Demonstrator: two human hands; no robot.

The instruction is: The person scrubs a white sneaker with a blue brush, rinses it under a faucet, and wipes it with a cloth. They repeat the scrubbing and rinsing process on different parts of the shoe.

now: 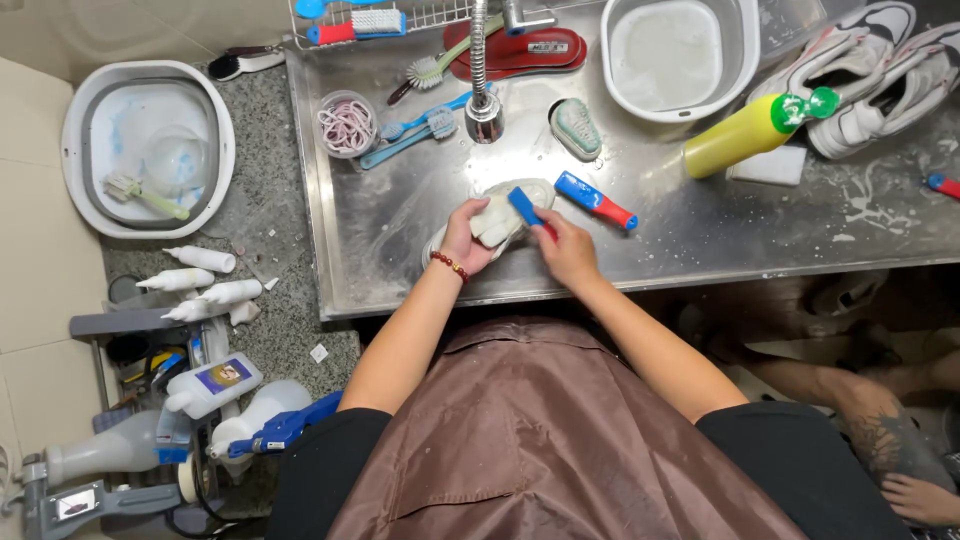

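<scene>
— Start nearest the person. What are the hands doing?

— The left hand (466, 238), with a red bead bracelet at the wrist, is clenched around a pale, soapy white shoe (492, 222) and grips it from its near-left side. The right hand (567, 250) sits just right of the shoe, fingers wrapped around a blue-and-red plastic scrubbing brush (527, 210) whose head presses on the shoe's upper.

— And how does the shoe lie?

— It rests on the wet stainless-steel tabletop (700, 240), between the two hands. Its long axis runs diagonally, from near-left to far-right; which end is the toe I cannot tell under the foam.

— What is around the shoe?

— Just to its right lies a second blue-and-red brush (596, 200), touching nothing. Beyond the shoe stands the chrome tap (482, 70), with an oval green-bristled brush (577, 128) to the tap's right. Farther right of the shoe lies a yellow bottle with a green cap (750, 130) on its side, and beyond it a white round plastic basin (680, 55) of cloudy water.
</scene>
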